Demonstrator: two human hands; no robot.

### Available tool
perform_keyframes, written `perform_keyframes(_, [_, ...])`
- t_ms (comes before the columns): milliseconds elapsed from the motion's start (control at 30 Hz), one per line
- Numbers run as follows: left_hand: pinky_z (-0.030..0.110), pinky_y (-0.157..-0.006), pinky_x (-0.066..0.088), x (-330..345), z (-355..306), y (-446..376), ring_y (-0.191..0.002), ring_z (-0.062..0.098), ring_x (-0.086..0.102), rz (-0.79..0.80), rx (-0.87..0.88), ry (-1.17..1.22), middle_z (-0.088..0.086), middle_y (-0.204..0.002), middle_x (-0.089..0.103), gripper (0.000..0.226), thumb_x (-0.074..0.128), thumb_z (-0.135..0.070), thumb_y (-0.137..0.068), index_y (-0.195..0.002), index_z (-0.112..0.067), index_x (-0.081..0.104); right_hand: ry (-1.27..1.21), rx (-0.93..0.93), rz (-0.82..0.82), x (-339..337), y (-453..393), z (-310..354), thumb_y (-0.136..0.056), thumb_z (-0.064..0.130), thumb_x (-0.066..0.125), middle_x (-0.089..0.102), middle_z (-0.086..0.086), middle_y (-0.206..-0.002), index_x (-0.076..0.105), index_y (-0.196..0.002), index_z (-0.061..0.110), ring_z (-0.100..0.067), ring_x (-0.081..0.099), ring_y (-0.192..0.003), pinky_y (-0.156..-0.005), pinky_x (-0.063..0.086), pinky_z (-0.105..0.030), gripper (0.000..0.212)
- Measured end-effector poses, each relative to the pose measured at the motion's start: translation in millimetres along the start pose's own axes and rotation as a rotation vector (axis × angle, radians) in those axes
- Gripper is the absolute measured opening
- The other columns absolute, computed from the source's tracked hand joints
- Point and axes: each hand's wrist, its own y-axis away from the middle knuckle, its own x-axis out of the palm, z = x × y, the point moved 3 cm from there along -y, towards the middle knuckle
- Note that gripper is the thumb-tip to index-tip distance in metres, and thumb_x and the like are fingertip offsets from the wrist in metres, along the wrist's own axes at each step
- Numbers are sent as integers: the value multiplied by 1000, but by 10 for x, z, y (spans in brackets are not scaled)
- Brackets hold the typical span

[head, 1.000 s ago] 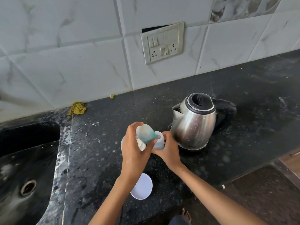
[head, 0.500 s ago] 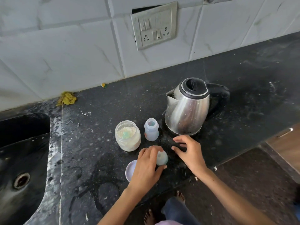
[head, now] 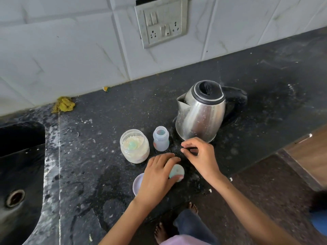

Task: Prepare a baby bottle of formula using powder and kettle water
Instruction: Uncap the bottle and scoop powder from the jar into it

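Curled around a pale teal, dome-shaped bottle cap [head: 177, 172], the left hand [head: 155, 179] is seen pressing it against the black speckled stone counter [head: 92, 174]. Nothing is held by the right hand [head: 201, 156]; its fingers are loosely bent just above the counter, near the base of the kettle.

A small translucent baby bottle [head: 160, 138] is stood upright and uncapped between a clear jar of white formula powder [head: 134, 146] and a stainless steel kettle with a black lid [head: 200, 110]. A teal scoop is seen resting in the powder. Whether any powder or water is in the bottle cannot be told. Judging from this, only the opening is done; scooping, pouring, capping and shaking appear to be left.

A round white lid [head: 138, 182] is partly hidden under the left wrist. A dark sink [head: 19, 156] is set at the left, a yellow rag [head: 63, 104] lies by the tiled wall, and a switch plate [head: 161, 23] is mounted above. Jar and bottle are not blocked; the kettle's handle is turned away to the far right.
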Motion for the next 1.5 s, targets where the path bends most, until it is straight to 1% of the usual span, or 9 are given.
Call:
perform_keyframes(200, [26, -92, 33, -739, 339, -33, -113, 18, 52, -349, -196, -40, 3, -124, 59, 46, 63, -48, -82, -114, -18, 49, -26, -192, 81, 175, -389, 434, -81, 6, 75, 70, 2, -94, 72, -94, 11, -8, 67, -87, -74, 59, -28, 14])
perform_keyframes(467, [24, -98, 23, -766, 935, 84, -117, 12, 39, -297, -679, 108, -11, -133, 48, 103, 82, -65, -49, -133, -25, 37, -30, -321, 324, 523, -916, 897, -83, 10, 74, 72, 3, -94, 72, -95, 11, -5, 69, -85, -75, 58, -34, 12])
perform_keyframes(667, [37, -106, 27, -623, 1007, -14, -111, -1, 37, -169, -675, 190, -18, -124, 52, 109, 82, -64, -42, -134, -26, 37, 105, -401, 512, 688, -1028, 967, -83, 11, 73, 73, 5, -92, 74, -95, 15, -6, 70, -82, -72, 59, -39, 13])
perform_keyframes(733, [43, -108, 25, -581, 1021, -50, -105, -15, 44, -155, -662, 210, -18, -119, 57, 104, 85, -60, -40, -129, -25, 43, 167, -439, 574, 737, -1004, 988, -82, 12, 74, 73, 7, -93, 74, -97, 18, -6, 69, -83, -72, 59, -38, 16])
perform_keyframes(867, [47, -106, 31, -575, 1017, -58, -101, -34, 32, -175, -681, 273, -22, -110, 57, 94, 92, -45, -42, -122, -21, 49, 331, -551, 594, 775, -944, 1090, -80, 15, 75, 73, 7, -100, 75, -104, 23, -14, 66, -89, -76, 54, -35, 25])
perform_keyframes(1033, [46, -102, 38, -603, 931, -43, -100, -37, 26, -192, -646, 294, -32, -103, 47, 86, 93, -34, -46, -119, -15, 50, 424, -531, 735, 894, -859, 1202, -82, 22, 72, 70, 3, -98, 71, -113, 33, -12, 62, -90, -78, 43, -25, 33])
perform_keyframes(1233, [46, -105, 36, -554, 911, 16, -106, -34, 25, -190, -622, 288, -18, -113, 55, 86, 91, -41, -47, -118, -17, 48, 447, -572, 837, 923, -805, 1202, -83, 20, 69, 74, 3, -95, 75, -96, 29, -14, 65, -84, -78, 51, -32, 17])
perform_keyframes(1367, [47, -108, 31, -532, 885, 43, -108, -34, 25, -207, -603, 275, -10, -124, 58, 85, 90, -43, -48, -117, -19, 47, 305, -571, 796, 841, -793, 1171, -82, 13, 67, 73, 8, -98, 72, -93, 24, 3, 57, -75, -71, 50, -24, 16])
perform_keyframes(1500, [44, -109, 28, -502, 867, 56, -109, -15, 44, -207, -587, 266, -13, -128, 56, 84, 87, -47, -48, -117, -22, 46, 284, -547, 755, 783, -739, 1082, -82, 5, 63, 69, 3, -91, 74, -93, 21, 3, 51, -75, -72, 52, -28, 23])
